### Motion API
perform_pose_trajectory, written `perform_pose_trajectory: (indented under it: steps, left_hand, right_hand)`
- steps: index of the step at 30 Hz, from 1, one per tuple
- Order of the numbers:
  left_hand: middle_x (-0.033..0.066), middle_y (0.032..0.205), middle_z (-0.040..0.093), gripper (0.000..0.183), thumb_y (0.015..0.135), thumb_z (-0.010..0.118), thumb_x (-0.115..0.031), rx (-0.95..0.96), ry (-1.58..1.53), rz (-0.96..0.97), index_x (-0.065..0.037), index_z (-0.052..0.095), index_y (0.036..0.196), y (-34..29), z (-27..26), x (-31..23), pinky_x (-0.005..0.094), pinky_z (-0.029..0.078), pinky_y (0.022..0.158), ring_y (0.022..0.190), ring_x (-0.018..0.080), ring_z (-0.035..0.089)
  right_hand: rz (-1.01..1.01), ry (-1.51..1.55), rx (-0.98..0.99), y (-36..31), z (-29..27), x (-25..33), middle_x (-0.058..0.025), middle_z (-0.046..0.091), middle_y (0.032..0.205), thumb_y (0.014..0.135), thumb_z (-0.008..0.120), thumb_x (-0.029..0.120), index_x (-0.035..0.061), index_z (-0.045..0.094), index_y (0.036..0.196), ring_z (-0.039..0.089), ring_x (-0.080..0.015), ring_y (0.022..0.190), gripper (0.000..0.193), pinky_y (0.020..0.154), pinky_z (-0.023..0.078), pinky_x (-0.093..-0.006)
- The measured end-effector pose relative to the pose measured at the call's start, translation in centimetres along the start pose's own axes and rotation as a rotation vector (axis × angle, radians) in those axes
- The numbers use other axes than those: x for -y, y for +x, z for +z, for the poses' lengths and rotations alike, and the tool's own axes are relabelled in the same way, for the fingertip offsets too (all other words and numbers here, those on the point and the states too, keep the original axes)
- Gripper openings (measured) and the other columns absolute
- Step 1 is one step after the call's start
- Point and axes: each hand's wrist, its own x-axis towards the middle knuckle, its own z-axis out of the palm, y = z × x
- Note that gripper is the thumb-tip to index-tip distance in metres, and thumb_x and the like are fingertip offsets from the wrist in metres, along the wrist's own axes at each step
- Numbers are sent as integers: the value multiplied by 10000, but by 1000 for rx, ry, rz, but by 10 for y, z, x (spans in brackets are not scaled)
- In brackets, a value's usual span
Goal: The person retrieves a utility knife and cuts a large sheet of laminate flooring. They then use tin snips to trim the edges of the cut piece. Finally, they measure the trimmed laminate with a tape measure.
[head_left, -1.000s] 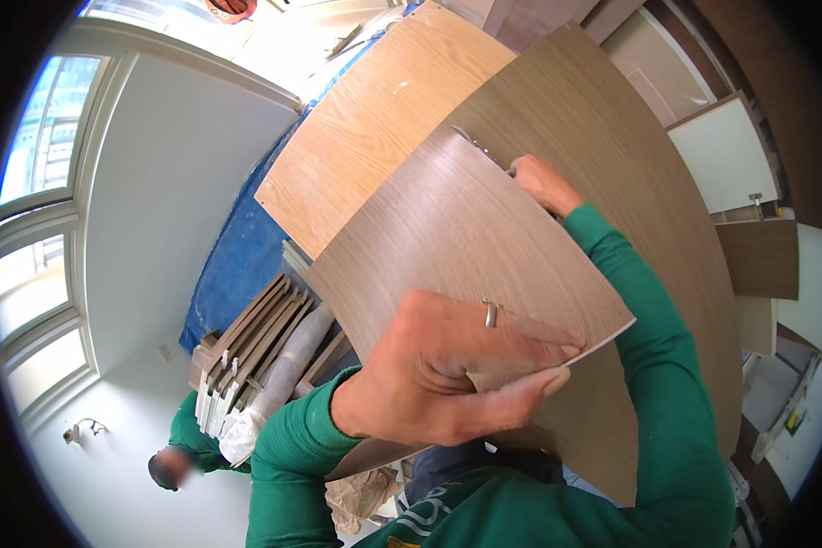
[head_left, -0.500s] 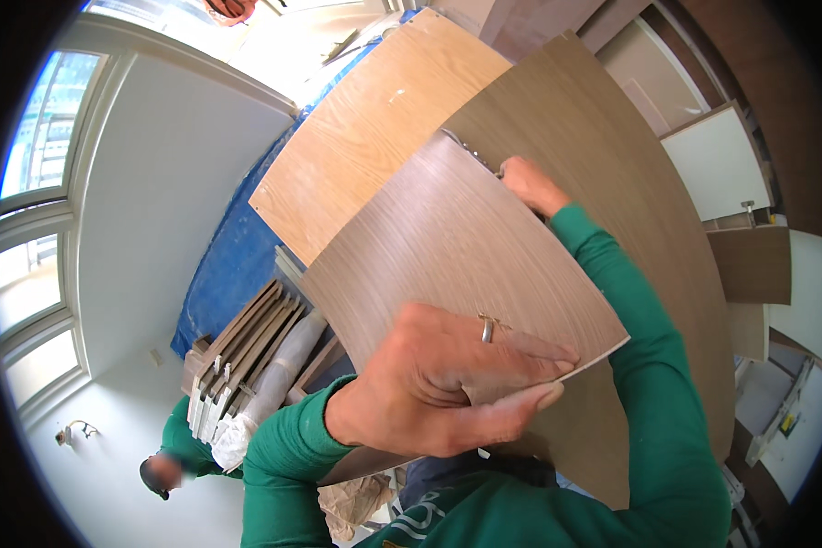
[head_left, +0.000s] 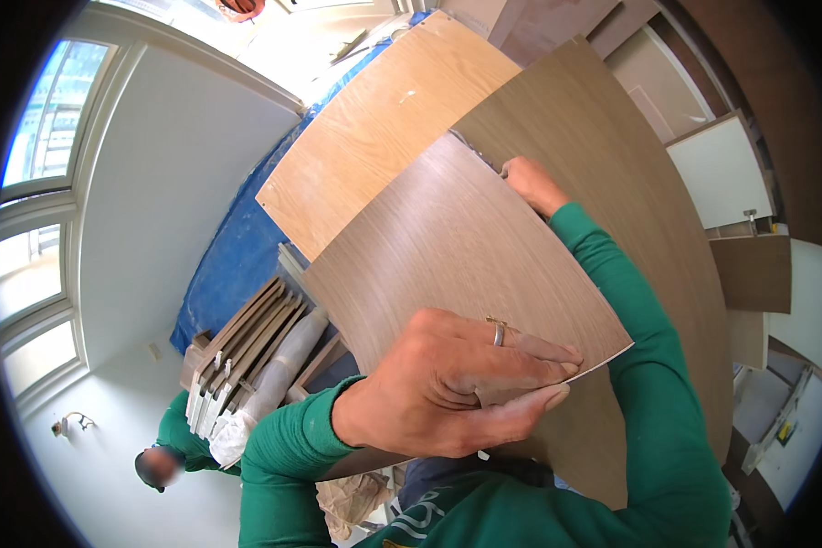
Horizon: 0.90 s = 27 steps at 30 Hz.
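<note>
Left hand (head_left: 461, 388) first: the near corner of a brown wood-grain sheet (head_left: 447, 247) is pinched between thumb and fingertips, so that end is clearly covered by the left. From those fingertips, most of the sheet is spread toward eleven o'clock, long axis angled roughly half past ten to half past four. Right hand (head_left: 530, 185) is found between twelve and one from the left, curled at the sheet's right-hand edge; its grip is partly hidden, so whatever's held there can't be made out. Farther out, a big brown board (head_left: 603, 183) is partly covered by the sheet, and a light wood board (head_left: 374, 137) is seen around eleven. Writing-wise, pale lettering (head_left: 420, 522) is spotted on the green shirt (head_left: 557, 521), too cut off to be read; no labels can be made out on the boards.
</note>
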Motion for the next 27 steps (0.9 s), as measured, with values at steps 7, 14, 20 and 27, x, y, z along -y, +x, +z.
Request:
perform_pose_trajectory:
  steps: [7, 14, 20, 27]
  left_hand:
    - [163, 1077, 786, 144, 814, 771, 27, -3, -3, -50, 19, 787, 957, -4, 0, -5, 314, 605, 785, 877, 263, 778]
    - [180, 1055, 780, 229, 820, 687, 16, -50, 421, -81, 45, 764, 1034, -20, 9, -28, 340, 601, 716, 799, 298, 763]
    - [116, 1055, 752, 203, 1011, 652, -62, -516, 679, -106, 90, 729, 1122, -66, 46, -24, 306, 524, 829, 916, 186, 669]
    - [106, 967, 762, 240, 998, 673, -210, -608, 1076, 147, -3, 752, 1091, -102, 57, -9, 367, 600, 741, 850, 214, 733]
  right_hand:
    - [-32, -111, -159, 7, 10, -2, -326, 712, 1009, 893, 609, 344, -39, 751, 1010, 693, -509, 956, 425, 830, 554, -538]
    - [-232, 728, 7, -140, 50, -29, -170, 767, 1010, 892, 703, 318, -2, 718, 1145, 702, -293, 918, 408, 867, 567, -483]
    - [210, 674, 38, -386, 54, -28, -244, 722, 1008, 811, 772, 328, 46, 553, 1371, 695, -394, 967, 664, 850, 553, -476]
    - [751, 169, -562, -593, 144, -149, -267, 518, 1356, 775, 846, 459, 56, 477, 1467, 514, -460, 1276, 882, 1099, 365, -630]
